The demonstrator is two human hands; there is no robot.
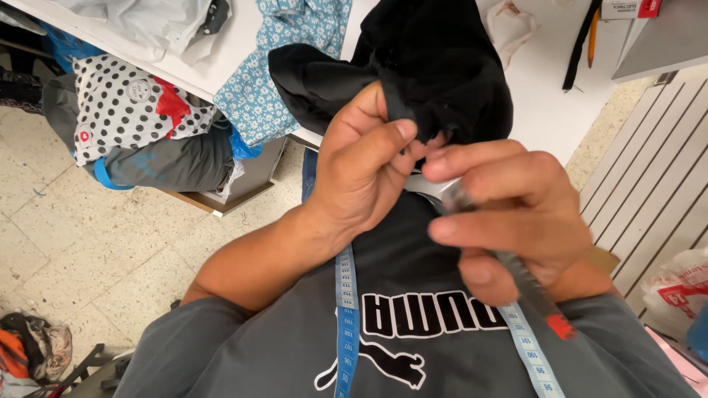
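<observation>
**Two hands work on a black cloth at the bench edge**

Nearest, a blue measuring tape (346, 324) hangs around the neck over the person's grey shirt (413, 346). Above it, the right hand (516, 214) is closed around a thin dark tool (516, 273) with a red end, its tip near the cloth. The left hand (361, 169) pinches an edge of the black cloth (442, 66) between thumb and fingers. The cloth lies partly on the white bench (546, 110), far from the body. At the far left, a blue flowered fabric (273, 81) hangs over the bench edge, and a dotted bag (125, 110) sits below.
</observation>
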